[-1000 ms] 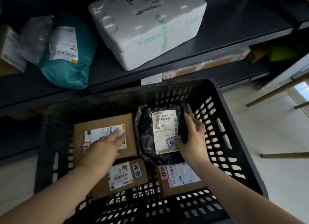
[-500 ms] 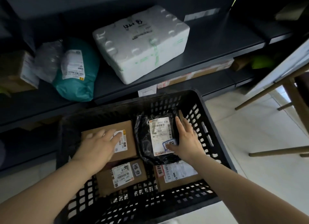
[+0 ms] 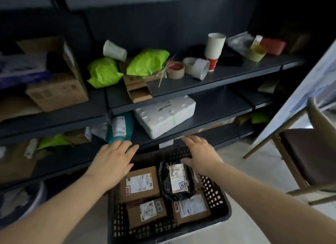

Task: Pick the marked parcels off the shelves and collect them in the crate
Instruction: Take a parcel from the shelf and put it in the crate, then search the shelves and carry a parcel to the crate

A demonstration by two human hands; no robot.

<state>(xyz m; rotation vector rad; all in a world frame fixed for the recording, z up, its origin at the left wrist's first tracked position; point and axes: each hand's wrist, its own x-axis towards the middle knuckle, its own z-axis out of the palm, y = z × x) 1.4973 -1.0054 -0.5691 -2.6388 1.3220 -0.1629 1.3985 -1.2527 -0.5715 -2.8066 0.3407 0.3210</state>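
While both hands (image 3: 112,162) (image 3: 201,153) hover empty, fingers spread, above the crate (image 3: 221,200) at lower centre, the teal parcel (image 3: 119,128) lies on the shelf (image 3: 209,124) just above; it looks soft, light, best pinched mid-body.

We are looking at a parcel storeroom: dark metal shelving (image 3: 181,91) fills the upper frame, loaded with labelled packages, a white foam box (image 3: 163,114) at centre and tape rolls (image 3: 175,70) above it, while a black crate (image 3: 214,194) of barcoded cardboard parcels (image 3: 140,184) sits at bottom centre.
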